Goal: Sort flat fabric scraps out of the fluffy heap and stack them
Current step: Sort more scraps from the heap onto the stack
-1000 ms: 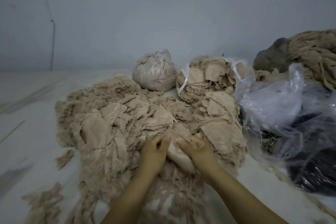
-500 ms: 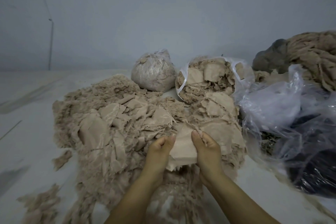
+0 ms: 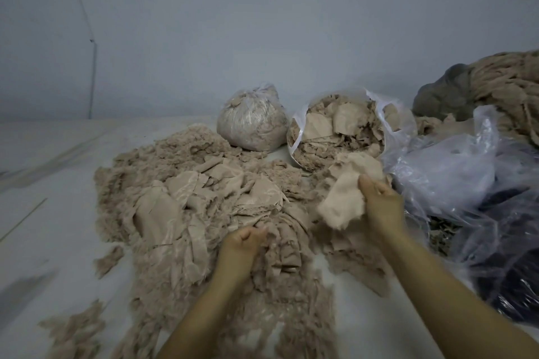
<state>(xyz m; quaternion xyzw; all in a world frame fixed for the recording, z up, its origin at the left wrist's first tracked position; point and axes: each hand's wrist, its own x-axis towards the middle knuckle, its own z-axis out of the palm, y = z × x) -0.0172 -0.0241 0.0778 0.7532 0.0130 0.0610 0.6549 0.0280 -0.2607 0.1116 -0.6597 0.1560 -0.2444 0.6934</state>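
Lifting a scrap clear of the heap

I am pinching the scrap (image 3: pixel 341 198) in my right hand (image 3: pixel 382 204) at two o'clock; it looks light and limp, best held by an edge. Left hand (image 3: pixel 242 245) is clutching heap (image 3: pixel 175 213) fluff.

I can read no writing anywhere in front of me. The clear plastic bags (image 3: pixel 455 172) carry no print that I can make out, and the beige fabric scraps (image 3: pixel 344 201) show no tag or label. The wall (image 3: pixel 262 23) behind bears no sign or number that can be read.
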